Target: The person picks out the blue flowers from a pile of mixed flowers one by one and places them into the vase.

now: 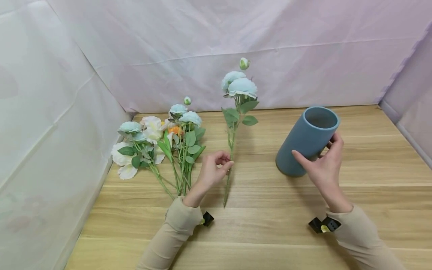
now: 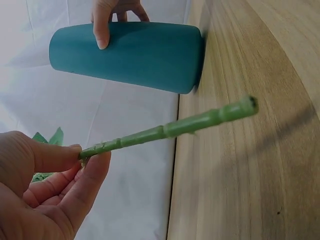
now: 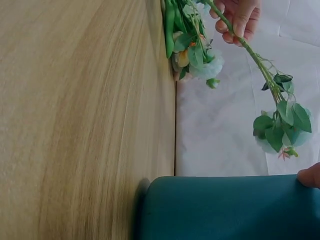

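Between thumb and fingertips, my left hand [image 1: 215, 167] pinches the green stem [image 2: 165, 131] of an artificial flower [image 1: 242, 88] with pale blue blooms, a bud and leaves. The stem is held upright above the table, its cut end free below the hand. At the right, my right hand [image 1: 325, 161] grips a blue cylindrical vase [image 1: 302, 144] from its right side, thumb on the front. The vase tilts a little, mouth up, with its base at the tabletop. Its inside looks dark, and the far fingers are partly hidden behind it.
Several more artificial flowers [image 1: 190, 118], blue, white and orange, lie in a bunch on the wooden table [image 1: 256, 232] left of my left hand. Pale cloth [image 1: 189, 33] hangs behind the table and along both sides.
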`<state>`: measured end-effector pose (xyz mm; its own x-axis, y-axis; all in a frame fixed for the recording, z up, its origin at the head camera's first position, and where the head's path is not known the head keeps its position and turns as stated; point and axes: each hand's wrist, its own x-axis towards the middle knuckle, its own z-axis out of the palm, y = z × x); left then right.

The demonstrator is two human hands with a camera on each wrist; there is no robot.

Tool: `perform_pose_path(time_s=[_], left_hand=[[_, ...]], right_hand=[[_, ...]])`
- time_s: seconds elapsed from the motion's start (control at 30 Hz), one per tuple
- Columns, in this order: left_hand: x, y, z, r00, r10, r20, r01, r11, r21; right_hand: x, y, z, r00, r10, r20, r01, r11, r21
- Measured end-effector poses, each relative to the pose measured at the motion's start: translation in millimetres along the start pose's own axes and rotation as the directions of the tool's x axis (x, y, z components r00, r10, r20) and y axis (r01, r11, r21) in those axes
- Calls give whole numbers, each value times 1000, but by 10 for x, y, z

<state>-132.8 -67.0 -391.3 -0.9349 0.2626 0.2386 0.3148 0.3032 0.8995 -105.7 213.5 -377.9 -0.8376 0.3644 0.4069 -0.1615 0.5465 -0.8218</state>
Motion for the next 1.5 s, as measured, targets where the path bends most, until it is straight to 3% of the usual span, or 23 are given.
perform_pose_path(time_s=[0.2, 0.37, 0.47, 0.53, 0.57, 0.63, 0.73, 0.8, 0.83, 0.9, 1.07, 1.2, 1.4, 1.5], left_hand=[[-2, 19, 9, 992, -119, 32, 122, 980, -155], [-10, 32, 10, 991, -133, 31, 136, 973, -185], [-12, 42, 12, 991, -128, 28, 131, 973, -188], [-12, 48, 15, 992, -123, 26, 125, 975, -182], [-14, 52, 16, 993, -120, 24, 122, 976, -181], [-16, 55, 20, 994, -106, 23, 108, 979, -172], [-22, 63, 21, 996, -88, 28, 91, 980, -176], [-25, 76, 23, 996, -85, 36, 90, 979, -181], [-27, 86, 25, 996, -86, 39, 91, 979, -182], [-33, 105, 33, 995, -89, 46, 96, 978, -188], [-46, 139, 61, 997, -66, 46, 74, 978, -197], [-56, 164, 80, 998, -41, 45, 49, 979, -198], [-66, 176, 114, 998, -10, 57, 21, 981, -195], [-77, 179, 136, 998, -3, 68, 17, 979, -204]], right_hand=[[-23, -2, 18, 1000, -14, -8, 14, 1000, 16], [-39, -9, 39, 1000, -11, -22, 13, 997, 77], [-69, -35, 75, 989, -65, -134, 87, 983, 162], [-90, -81, 116, 954, -144, -264, 206, 952, 225], [-100, -117, 143, 922, -186, -339, 279, 927, 250], [-110, -212, 212, 840, -275, -468, 431, 863, 266], [-131, -368, 316, 742, -377, -555, 582, 772, 253], [-156, -447, 378, 710, -442, -548, 637, 735, 232], [-172, -479, 402, 708, -468, -529, 648, 728, 224], [-193, -516, 443, 722, -509, -470, 654, 723, 222], [-219, -594, 510, 804, -520, -288, 590, 755, 286], [-246, -707, 517, 850, -501, -163, 526, 779, 341], [-248, -696, 564, 915, -401, 42, 355, 852, 385], [-228, -605, 628, 934, -341, 104, 269, 867, 420]])
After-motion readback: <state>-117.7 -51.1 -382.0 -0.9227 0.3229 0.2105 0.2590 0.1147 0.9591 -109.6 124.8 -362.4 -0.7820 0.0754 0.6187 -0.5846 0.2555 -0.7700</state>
